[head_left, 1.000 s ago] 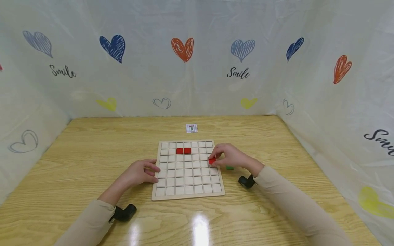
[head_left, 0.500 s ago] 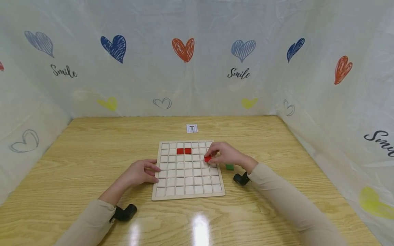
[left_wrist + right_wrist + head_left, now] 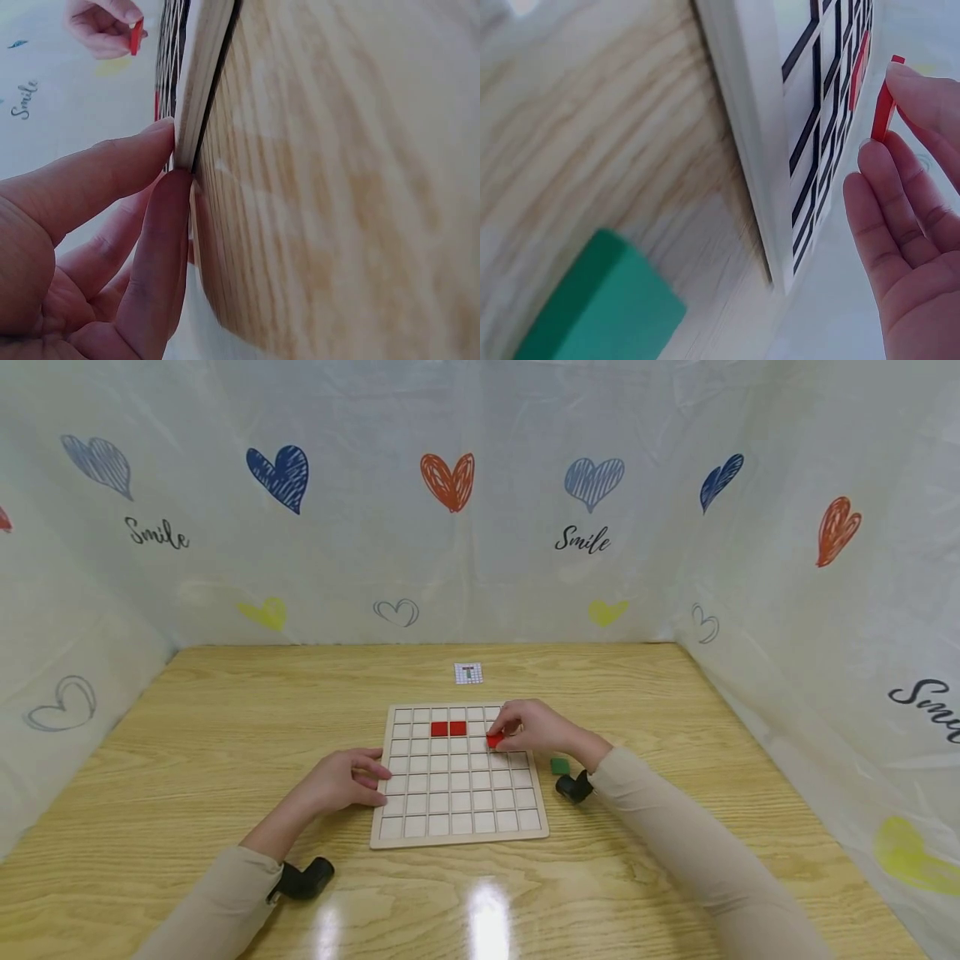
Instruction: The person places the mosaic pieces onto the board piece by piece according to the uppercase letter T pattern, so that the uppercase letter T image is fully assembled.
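Note:
In the head view my right hand (image 3: 534, 727) pinches a red square tile (image 3: 495, 740) above the right part of a pale wooden grid board (image 3: 459, 841). The right wrist view shows this tile (image 3: 884, 109) edge-on between thumb and fingertips, apart from the board. Two more red tiles (image 3: 448, 728) lie side by side in the second row from the far edge. My left hand (image 3: 337, 781) rests its fingertips on the board's left edge. Up close in the left wrist view, the thumb and fingers (image 3: 169, 217) touch that edge (image 3: 196, 90).
A green tile (image 3: 559, 766) lies on the wood-grain table (image 3: 247, 710), right of the board. Behind the board lies a small card (image 3: 468, 673) printed with a grid and a T-shaped pattern. A white curtain (image 3: 510, 577) with hearts surrounds the table's back and sides.
My right hand has carried the red tile leftward and slightly away from me, from the board's right edge over its cells. The green tile shows more fully. My left hand has stayed put.

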`<control>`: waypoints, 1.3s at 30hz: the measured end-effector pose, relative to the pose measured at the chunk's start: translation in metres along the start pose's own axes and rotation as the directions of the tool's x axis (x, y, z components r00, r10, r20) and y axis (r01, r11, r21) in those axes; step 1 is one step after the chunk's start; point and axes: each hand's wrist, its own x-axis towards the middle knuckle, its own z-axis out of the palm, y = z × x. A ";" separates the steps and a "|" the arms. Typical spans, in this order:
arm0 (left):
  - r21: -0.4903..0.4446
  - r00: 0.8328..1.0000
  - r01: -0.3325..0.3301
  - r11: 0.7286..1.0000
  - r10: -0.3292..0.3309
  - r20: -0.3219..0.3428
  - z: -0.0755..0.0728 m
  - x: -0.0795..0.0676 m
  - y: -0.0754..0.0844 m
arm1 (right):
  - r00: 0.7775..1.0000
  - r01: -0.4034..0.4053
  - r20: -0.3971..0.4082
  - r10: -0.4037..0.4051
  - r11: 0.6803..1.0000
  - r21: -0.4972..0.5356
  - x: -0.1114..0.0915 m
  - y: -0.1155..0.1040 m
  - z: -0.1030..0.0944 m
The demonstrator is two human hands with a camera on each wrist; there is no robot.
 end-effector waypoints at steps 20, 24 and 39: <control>-0.002 1.000 0.012 1.000 -0.012 -0.005 0.000 -0.002 0.002 | 0.999 -0.016 0.030 0.017 1.000 -0.006 0.028 -0.002 0.005; -0.002 1.000 0.015 1.000 -0.015 -0.004 0.000 -0.002 0.002 | 0.999 -0.032 0.032 0.033 0.999 -0.017 0.034 -0.002 0.005; 0.012 1.000 0.015 1.000 -0.015 -0.001 0.000 -0.001 0.003 | 0.995 -0.089 0.041 0.093 0.992 -0.094 0.045 0.002 0.006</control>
